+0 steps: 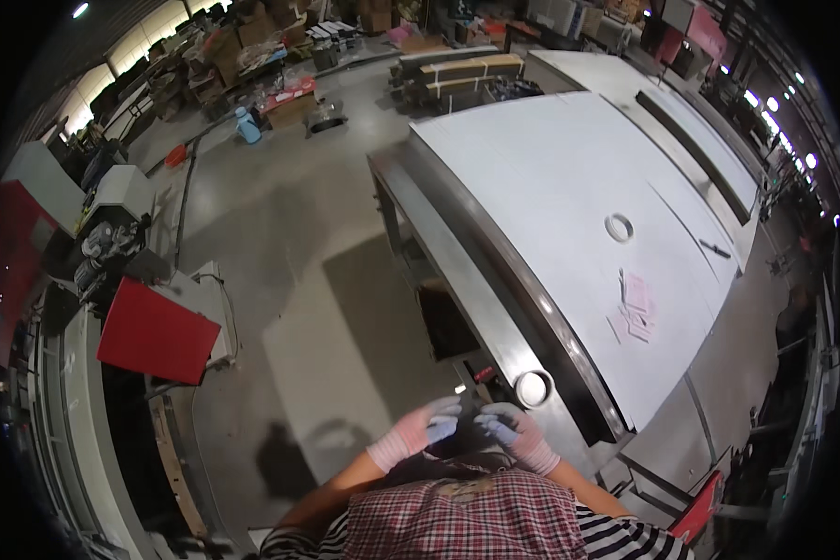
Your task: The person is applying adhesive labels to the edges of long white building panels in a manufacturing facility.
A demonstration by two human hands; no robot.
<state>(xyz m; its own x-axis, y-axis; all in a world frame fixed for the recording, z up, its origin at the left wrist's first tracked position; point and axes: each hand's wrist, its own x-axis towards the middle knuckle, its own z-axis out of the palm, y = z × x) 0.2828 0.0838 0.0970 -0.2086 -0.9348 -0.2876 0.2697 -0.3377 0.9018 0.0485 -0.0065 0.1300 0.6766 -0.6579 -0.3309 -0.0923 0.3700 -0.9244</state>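
Note:
My left hand point(420, 433), in a pink and white knit glove with pale blue fingertips, is raised in front of my checked apron point(467, 518). Its fingers are loosely bent and apart from the thumb. Facing it across a small gap is my right hand point(521, 439), gloved the same way, with half-curled, parted fingers. I make out nothing held in either; the space between them is dark. Just beyond the right hand, a roll of tape point(533, 388) sits on the metal edge of the workbench point(499, 336). A red-handled item point(483, 375) is close by, partly in shadow.
A large white sheet point(541, 177) covers the bench at right, bearing another tape roll point(619, 227), pink papers point(637, 303) and a dark tool point(715, 248). At left stands a red panel point(157, 331). A blue jug point(247, 125) and cluttered boxes are farther off.

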